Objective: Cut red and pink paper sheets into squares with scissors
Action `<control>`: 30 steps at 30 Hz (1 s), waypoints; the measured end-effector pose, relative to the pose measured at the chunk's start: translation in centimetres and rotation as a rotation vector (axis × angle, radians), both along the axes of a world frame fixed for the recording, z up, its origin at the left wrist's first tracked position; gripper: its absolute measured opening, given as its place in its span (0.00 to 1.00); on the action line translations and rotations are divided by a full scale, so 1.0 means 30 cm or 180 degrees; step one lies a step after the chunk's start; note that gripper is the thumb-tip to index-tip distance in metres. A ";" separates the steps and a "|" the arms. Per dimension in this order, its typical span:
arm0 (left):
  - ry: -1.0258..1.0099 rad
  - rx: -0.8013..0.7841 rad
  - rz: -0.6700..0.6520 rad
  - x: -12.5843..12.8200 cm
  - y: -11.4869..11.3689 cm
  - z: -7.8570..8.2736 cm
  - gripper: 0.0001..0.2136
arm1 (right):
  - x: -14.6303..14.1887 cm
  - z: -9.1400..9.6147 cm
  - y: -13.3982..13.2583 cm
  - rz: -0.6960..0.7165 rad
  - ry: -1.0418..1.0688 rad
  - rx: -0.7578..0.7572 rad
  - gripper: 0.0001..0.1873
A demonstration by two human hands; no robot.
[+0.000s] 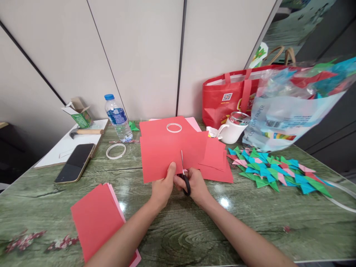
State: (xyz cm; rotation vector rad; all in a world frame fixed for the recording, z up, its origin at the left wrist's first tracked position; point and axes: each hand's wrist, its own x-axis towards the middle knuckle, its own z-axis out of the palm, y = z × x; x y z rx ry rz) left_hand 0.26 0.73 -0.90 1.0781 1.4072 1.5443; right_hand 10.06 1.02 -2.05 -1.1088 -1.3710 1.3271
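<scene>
My left hand [164, 184] pinches the near edge of a red paper sheet [161, 155], thumb on top and fingers hidden beneath. In my right hand [196, 185] is a pair of scissors [187, 184] with black handles, fingers closed round them. One blade shows above the sheet, pointing away from me, and the paper lies between the blades near the sheet's middle. Both hands are close together at the near edge. Behind the held sheet lies more red paper [150, 125] with a white tape ring [174, 128] on it. Smaller red pieces [215, 152] lie to the right.
A red and pink paper stack [97, 218] lies front left. Around the table [172, 233] are a phone [76, 163], a hammer [87, 131], a water bottle [118, 118], another tape ring [116, 151], a white mug [235, 129], folded paper pieces [272, 168], a plastic bag [280, 122] and a red bag [217, 100].
</scene>
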 end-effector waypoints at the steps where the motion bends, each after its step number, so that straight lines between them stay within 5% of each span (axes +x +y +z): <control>1: 0.0006 -0.0022 -0.0032 0.000 -0.002 0.002 0.11 | 0.000 0.002 0.000 -0.0015 -0.0009 -0.0020 0.16; 6: -0.0022 -0.0169 -0.0233 0.001 -0.005 -0.002 0.14 | -0.004 0.012 -0.002 -0.0034 -0.0052 -0.0135 0.17; 10: -0.0084 0.0094 0.0053 -0.006 0.015 -0.014 0.10 | -0.005 0.010 -0.002 0.0014 0.0214 -0.0295 0.14; 18: -0.0573 0.0772 0.0616 -0.074 0.100 0.028 0.10 | 0.000 0.020 -0.031 0.1036 0.0475 -0.0013 0.14; 20: -0.0722 0.0678 0.0595 -0.092 0.115 0.038 0.11 | 0.003 0.030 -0.032 0.0451 0.0597 0.0302 0.12; 25: -0.1519 0.0585 -0.0023 -0.115 0.119 0.076 0.08 | 0.035 0.037 0.023 -0.1901 0.1178 0.0818 0.12; 27: -0.1690 0.0269 -0.0530 -0.122 0.108 0.090 0.09 | 0.053 0.034 0.050 -0.2194 0.1411 0.0738 0.13; 30: -0.1623 -0.0403 -0.1331 -0.141 0.096 0.098 0.11 | 0.070 0.037 0.068 -0.1973 0.1591 0.0336 0.18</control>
